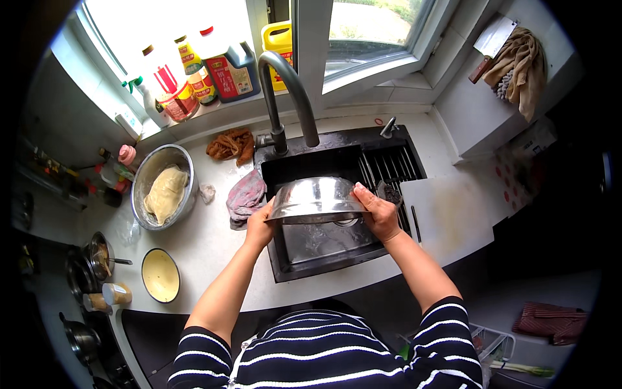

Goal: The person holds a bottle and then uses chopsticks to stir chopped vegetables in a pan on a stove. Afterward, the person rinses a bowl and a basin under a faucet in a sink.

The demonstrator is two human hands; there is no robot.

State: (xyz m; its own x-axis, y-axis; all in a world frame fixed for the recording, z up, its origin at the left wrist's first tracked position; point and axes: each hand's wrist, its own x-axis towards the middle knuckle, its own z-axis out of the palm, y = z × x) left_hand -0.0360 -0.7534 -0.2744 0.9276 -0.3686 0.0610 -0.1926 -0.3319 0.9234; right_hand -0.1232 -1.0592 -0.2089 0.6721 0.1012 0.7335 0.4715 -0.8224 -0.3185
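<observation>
A shiny metal basin (315, 198) is held tilted over the black sink (304, 264), its outer side turned up. My left hand (260, 225) grips its left rim. On the right rim, my right hand (379, 212) is closed with the thumb along the outer wall. The grey faucet (295, 87) arches above and behind the basin. Part of the sink's floor and drain is hidden under it. Beside my left hand lies a pinkish-grey cloth (246, 196). A black drying rack (392, 163) sits in the sink's right side.
On the left stand a metal bowl (137, 202) with dough (166, 193) and a cream bowl (161, 276). A brown rag (231, 145) lies behind. Bottles (227, 70) line the sill. Right of the sink are a cutting board (447, 217) and a dark, thin stick-like utensil (416, 224).
</observation>
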